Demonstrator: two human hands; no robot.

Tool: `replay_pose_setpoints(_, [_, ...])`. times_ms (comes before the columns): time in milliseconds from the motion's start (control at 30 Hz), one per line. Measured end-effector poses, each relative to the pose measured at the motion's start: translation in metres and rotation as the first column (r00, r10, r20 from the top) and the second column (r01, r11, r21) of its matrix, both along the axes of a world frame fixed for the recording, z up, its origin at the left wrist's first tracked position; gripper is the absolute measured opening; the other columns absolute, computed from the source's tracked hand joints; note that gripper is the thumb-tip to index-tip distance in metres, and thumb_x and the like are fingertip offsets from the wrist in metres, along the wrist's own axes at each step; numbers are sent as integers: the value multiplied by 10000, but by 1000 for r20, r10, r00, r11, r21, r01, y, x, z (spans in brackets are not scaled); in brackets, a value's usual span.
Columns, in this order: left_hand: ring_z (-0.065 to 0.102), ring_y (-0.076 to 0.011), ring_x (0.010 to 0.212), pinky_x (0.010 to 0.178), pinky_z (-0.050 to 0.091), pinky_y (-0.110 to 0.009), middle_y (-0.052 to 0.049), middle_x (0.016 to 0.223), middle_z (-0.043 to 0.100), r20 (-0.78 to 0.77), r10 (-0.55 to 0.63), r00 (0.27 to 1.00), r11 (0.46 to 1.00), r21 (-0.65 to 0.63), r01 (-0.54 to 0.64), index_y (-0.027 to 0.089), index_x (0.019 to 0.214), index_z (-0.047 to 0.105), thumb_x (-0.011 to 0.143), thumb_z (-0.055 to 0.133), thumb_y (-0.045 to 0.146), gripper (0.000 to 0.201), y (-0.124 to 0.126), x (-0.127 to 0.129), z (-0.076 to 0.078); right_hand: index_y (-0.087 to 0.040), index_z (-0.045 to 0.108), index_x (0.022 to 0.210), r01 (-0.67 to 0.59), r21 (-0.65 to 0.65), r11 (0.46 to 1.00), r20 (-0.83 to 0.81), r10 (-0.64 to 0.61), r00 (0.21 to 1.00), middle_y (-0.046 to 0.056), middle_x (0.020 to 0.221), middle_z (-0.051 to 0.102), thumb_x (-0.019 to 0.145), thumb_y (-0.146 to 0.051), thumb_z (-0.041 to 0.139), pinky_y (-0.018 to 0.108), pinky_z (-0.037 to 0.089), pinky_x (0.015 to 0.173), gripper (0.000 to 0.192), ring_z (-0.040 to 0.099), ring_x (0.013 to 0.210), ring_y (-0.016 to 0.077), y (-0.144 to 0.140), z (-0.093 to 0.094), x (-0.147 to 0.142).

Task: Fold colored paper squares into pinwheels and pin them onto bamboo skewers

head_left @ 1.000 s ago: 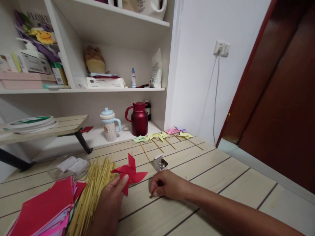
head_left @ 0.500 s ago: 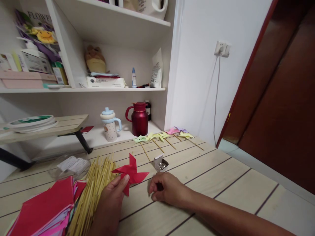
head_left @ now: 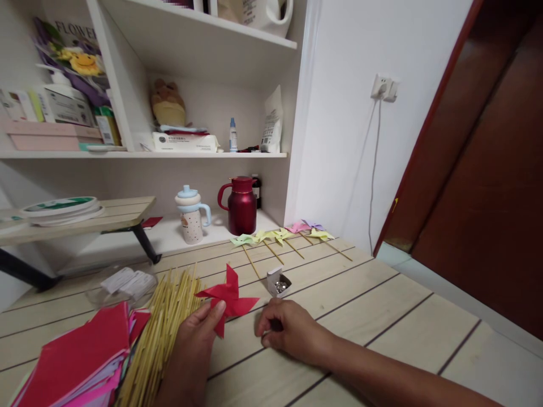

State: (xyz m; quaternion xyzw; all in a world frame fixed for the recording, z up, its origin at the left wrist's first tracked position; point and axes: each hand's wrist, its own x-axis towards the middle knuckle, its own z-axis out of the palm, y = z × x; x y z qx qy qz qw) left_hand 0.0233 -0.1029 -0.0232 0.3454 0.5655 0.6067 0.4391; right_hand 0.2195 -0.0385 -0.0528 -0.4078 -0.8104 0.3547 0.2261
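A red paper pinwheel [head_left: 230,298] is pinched between the thumb and fingers of my left hand [head_left: 197,333], its folded blades spread above the table. Over the table to its right is my right hand [head_left: 286,328], thumb and forefinger curled nearly together; whatever small thing may be between the tips is too tiny to make out. Just beyond that hand stands a small open box [head_left: 279,282] of shiny metal pieces, which look like thumbtacks. A bundle of thin wooden sticks [head_left: 163,328] lies beside my left forearm.
Colored paper sheets [head_left: 80,362] are stacked at the left front. Behind them sits a clear plastic box [head_left: 123,284]. Finished pastel pinwheels on sticks [head_left: 280,236] lie along the back edge. A speckled cup [head_left: 192,220] and a red jug [head_left: 242,209] stand on the shelf base.
The view has shifted slightly, so everything sits a little further right. Both hands keep nearly the same pose, and the red pinwheel stays in my left hand.
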Motion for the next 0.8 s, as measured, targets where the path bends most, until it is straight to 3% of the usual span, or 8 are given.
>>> replay_pose_setpoints(133, [520,-157,603,593,471,-258,30,593,586,-4,3,1000,1000,8,-3,244,552,629,673,743,451,265,1,-1,-2,-189,747,787,-23,-80,997,-76,17,997,-9,735,687,664,-66,679,194,435,598,186,595,646,126,3,-5,1])
replay_pose_setpoints(333, [532,-177,595,589,490,-296,15,587,605,76,-18,997,1000,-19,20,249,522,614,584,774,486,293,-5,6,15,-176,728,761,-54,-190,980,-171,21,985,-20,672,657,649,9,573,184,436,590,266,571,613,113,5,-8,2])
replay_pose_setpoints(567, [553,-189,589,571,482,-297,1,572,627,-15,25,1000,999,-42,-25,246,505,638,597,758,487,285,-5,7,18,-172,754,742,-57,-145,988,-172,32,985,-3,696,684,661,5,569,197,438,608,269,582,635,123,3,-2,2])
replay_pose_setpoints(667, [605,-213,663,627,514,-307,-21,649,689,-58,11,998,999,-39,-13,243,583,699,621,737,497,260,-4,5,17,-176,764,749,-72,-140,988,-180,46,982,-4,691,684,671,10,546,191,429,595,297,580,632,122,3,-2,2])
replay_pose_setpoints(800, [645,-225,754,698,534,-309,-30,760,737,-7,-34,999,999,-27,34,241,688,735,647,725,509,271,-1,4,9,-180,767,758,-66,-129,989,-169,43,985,-6,691,684,671,12,541,186,429,593,309,580,634,120,5,-3,3])
